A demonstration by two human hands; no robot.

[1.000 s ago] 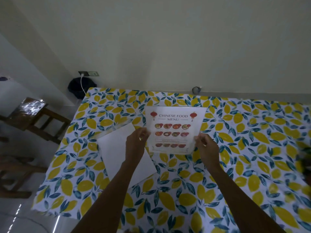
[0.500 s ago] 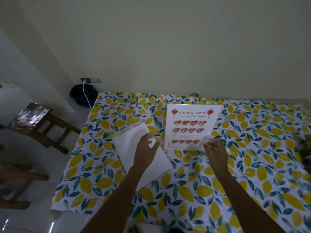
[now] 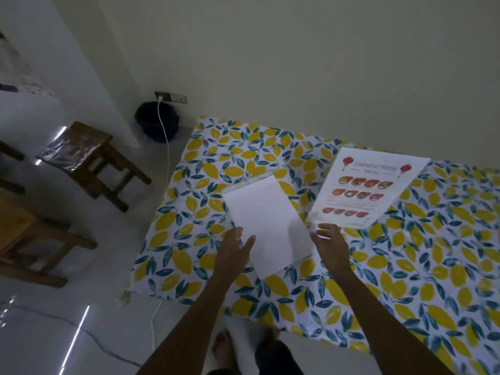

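A blank white sheet lies on the table with the lemon-print cloth. A printed Chinese food menu lies flat to its right, near the wall. My left hand hovers at the white sheet's left edge with fingers spread and nothing in it. My right hand is at the sheet's right edge, just below the menu's lower left corner, fingers relaxed and empty. Whether either hand touches the sheet is unclear.
A wooden stool and another wooden frame stand on the floor to the left. A dark bin sits by the wall under a socket, with a white cable trailing down. My feet show below the table edge.
The menu, held in both hands a second ago, now lies on the cloth. Both hands let go and moved left to the white sheet. The view swung left.
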